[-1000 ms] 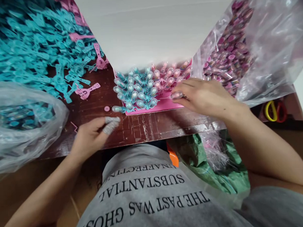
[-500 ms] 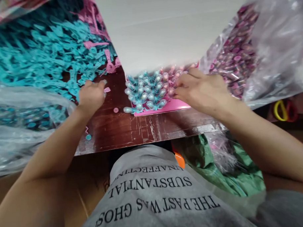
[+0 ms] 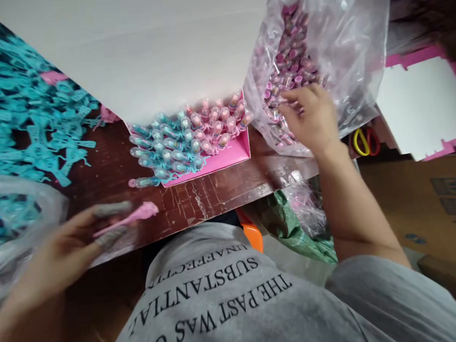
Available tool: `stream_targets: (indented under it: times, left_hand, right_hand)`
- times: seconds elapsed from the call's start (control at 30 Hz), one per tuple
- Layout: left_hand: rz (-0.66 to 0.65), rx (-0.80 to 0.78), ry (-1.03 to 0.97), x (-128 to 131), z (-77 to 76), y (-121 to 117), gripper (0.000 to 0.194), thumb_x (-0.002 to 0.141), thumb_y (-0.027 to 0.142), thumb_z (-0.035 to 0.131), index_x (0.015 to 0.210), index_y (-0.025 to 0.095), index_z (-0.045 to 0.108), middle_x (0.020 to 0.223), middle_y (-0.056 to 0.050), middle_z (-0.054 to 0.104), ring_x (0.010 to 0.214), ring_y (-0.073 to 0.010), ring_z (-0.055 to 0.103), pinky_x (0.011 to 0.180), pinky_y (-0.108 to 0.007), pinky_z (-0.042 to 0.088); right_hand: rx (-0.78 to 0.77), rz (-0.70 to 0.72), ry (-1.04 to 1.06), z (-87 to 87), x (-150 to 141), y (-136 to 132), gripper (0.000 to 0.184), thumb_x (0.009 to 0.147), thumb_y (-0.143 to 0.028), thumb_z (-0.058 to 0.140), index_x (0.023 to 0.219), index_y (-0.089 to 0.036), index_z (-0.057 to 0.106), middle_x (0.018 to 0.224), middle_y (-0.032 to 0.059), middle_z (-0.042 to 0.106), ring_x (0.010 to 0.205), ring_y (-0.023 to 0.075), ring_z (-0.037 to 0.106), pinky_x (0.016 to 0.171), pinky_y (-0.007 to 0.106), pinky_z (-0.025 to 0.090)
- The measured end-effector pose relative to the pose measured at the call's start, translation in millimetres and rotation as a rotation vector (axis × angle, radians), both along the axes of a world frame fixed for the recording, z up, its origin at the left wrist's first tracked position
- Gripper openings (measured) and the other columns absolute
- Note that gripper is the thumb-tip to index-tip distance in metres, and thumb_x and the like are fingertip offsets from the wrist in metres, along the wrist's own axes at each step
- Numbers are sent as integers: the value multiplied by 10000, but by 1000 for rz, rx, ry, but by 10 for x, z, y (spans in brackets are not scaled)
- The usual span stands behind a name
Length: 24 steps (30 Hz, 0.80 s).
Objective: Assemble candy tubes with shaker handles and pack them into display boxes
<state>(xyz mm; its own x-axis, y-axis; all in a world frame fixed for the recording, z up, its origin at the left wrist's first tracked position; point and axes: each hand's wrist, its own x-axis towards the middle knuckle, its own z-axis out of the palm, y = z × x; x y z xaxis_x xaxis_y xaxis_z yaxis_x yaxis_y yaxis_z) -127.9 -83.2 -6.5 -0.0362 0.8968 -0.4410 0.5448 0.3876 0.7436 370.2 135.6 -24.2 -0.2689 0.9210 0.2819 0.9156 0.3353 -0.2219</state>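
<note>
My left hand (image 3: 88,240), with grey wraps on the thumb and a finger, pinches a pink plastic piece (image 3: 139,213) with a long flat handle, held over the table's front edge. Over a clear plastic bag (image 3: 344,67) at the right, my right hand (image 3: 312,118) reaches among pink-capped clear capsules (image 3: 295,64). Its thumb and fingers are apart, and I see nothing held between them. Between the hands stands a pink box (image 3: 235,156) with a raised white lid (image 3: 152,49). Teal capsule pieces (image 3: 167,148) fill its left side and pink ones (image 3: 217,124) its back right.
A heap of teal plastic pieces (image 3: 35,108) covers the table's left. In front of it sits a bag of teal capsules (image 3: 38,197). Yellow-handled scissors (image 3: 360,142) lie beyond the right bag, near a pink-edged white card (image 3: 423,104). A green sack (image 3: 290,228) hangs below the table edge.
My left hand has come back from the teal heap with a pink plastic piece. My right hand has left the box for the bag of pink capsules. The view has shifted right.
</note>
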Motion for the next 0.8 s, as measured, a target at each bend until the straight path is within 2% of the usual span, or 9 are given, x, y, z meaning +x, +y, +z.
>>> stream_targets:
  times: [0.1,0.17,0.27,0.37,0.47,0.57,0.67,0.73,0.8]
  left_hand:
    - [20,-181,-348,506,-154,-15,384,829,455,864,1208,479,811,1340,57,776,1229,-297,722,1090,-464,594]
    - [127,-224,-527,870,-284,38,402,810,401,902,1205,365,835,1249,-31,795,1074,-239,739,999,-377,617]
    - [292,-256,-810,1277,-407,126,395,774,350,935,1141,237,843,994,-64,772,752,-125,645,734,-244,585]
    - [349,-274,-988,1474,-432,207,399,725,280,960,1096,198,840,865,-38,706,655,-86,551,624,-204,515]
    - [359,-284,-1041,1575,-459,304,380,687,247,977,1036,185,841,824,-24,678,626,-70,497,585,-196,469]
    - [350,-292,-1035,1707,-528,414,403,639,315,1013,980,184,843,804,-17,677,577,-45,398,513,-183,355]
    - [270,-328,-911,1866,-595,490,510,630,466,1021,1019,184,850,741,0,657,522,-25,251,464,-197,167]
    - [212,-366,-841,1946,-622,509,584,617,543,1013,1033,167,850,695,12,628,506,-22,196,468,-223,98]
    - [181,-384,-817,1988,-639,514,607,615,581,999,1019,155,843,642,32,576,493,-24,190,471,-234,93]
  right_hand:
    - [-185,-159,-134,-367,330,209,439,1015,-564,594,1175,-175,719,1183,212,733,1144,400,668,968,607,545]
    - [-236,-193,-171,-513,347,222,410,1004,-501,596,1200,-158,705,1256,238,714,1162,424,662,947,622,550]
    - [-165,-205,-136,-470,258,28,353,1050,-361,462,1241,-177,695,1344,226,680,1252,413,635,1024,626,529]
    - [-53,-103,-66,-297,223,-230,384,1086,-371,398,1288,-205,679,1305,188,700,1273,374,624,1107,599,493]
    - [-50,-10,-90,-315,262,-297,425,1061,-440,479,1342,-185,669,1311,186,705,1278,388,611,1137,616,472]
    - [-175,-84,-123,-561,361,-129,445,1013,-416,525,1318,-150,709,1304,214,692,1260,406,617,1114,633,493]
    - [-218,-124,-92,-775,477,89,427,967,-411,573,1287,-180,736,1289,202,676,1246,391,617,1090,617,526]
    - [-228,-89,-84,-778,509,163,387,942,-396,598,1240,-199,747,1249,193,680,1243,385,614,1090,616,531]
    - [-237,-63,-85,-653,483,148,322,936,-380,606,1156,-197,754,1214,200,687,1252,395,613,1115,640,506]
